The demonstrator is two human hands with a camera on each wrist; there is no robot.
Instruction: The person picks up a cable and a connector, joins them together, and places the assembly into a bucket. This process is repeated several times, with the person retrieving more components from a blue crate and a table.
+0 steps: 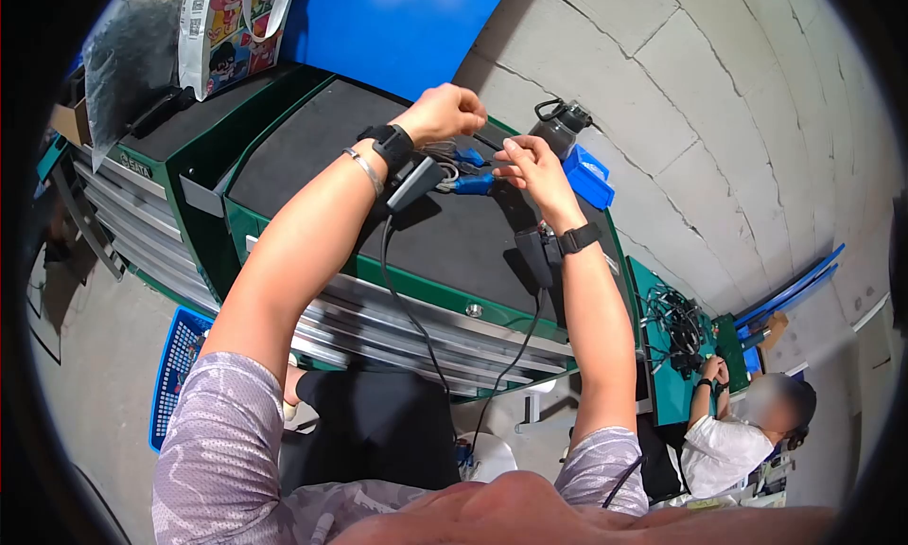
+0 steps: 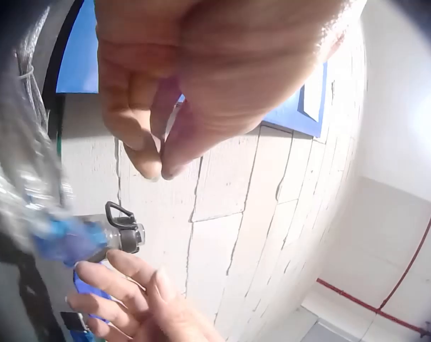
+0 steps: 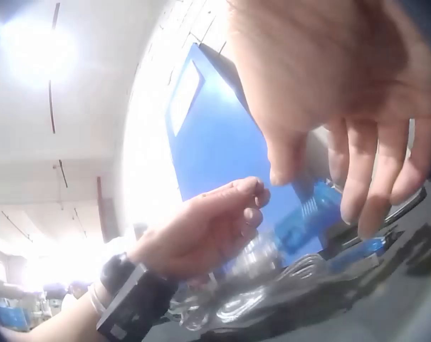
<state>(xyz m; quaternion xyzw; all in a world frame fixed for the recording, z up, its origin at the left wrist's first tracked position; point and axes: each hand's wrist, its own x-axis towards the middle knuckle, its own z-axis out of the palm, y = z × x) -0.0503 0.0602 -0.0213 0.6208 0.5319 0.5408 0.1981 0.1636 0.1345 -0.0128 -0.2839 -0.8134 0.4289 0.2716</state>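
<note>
My left hand point(image 1: 442, 113) is raised over the dark mat point(image 1: 312, 157), its fingers curled and the thumb tip meeting a fingertip. Nothing shows between those tips in the left wrist view. To its right, my right hand point(image 1: 537, 174) hangs over the mat with loosely bent, spread fingers and holds nothing. Below and between the hands is a coiled grey cable point(image 3: 237, 299) with blue plugs point(image 1: 473, 184). One blue plug point(image 2: 69, 239) looks blurred in the left wrist view. The right wrist view shows a blue plug point(image 3: 308, 221) behind my right thumb.
Beyond my right hand stand a dark bottle point(image 1: 562, 127) and a blue bin point(image 1: 588, 178). A printed bag point(image 1: 232, 34) sits on the left cabinet. Below is a blue basket point(image 1: 180, 375). Another person point(image 1: 747, 441) works at a green table point(image 1: 667, 394) with black cables.
</note>
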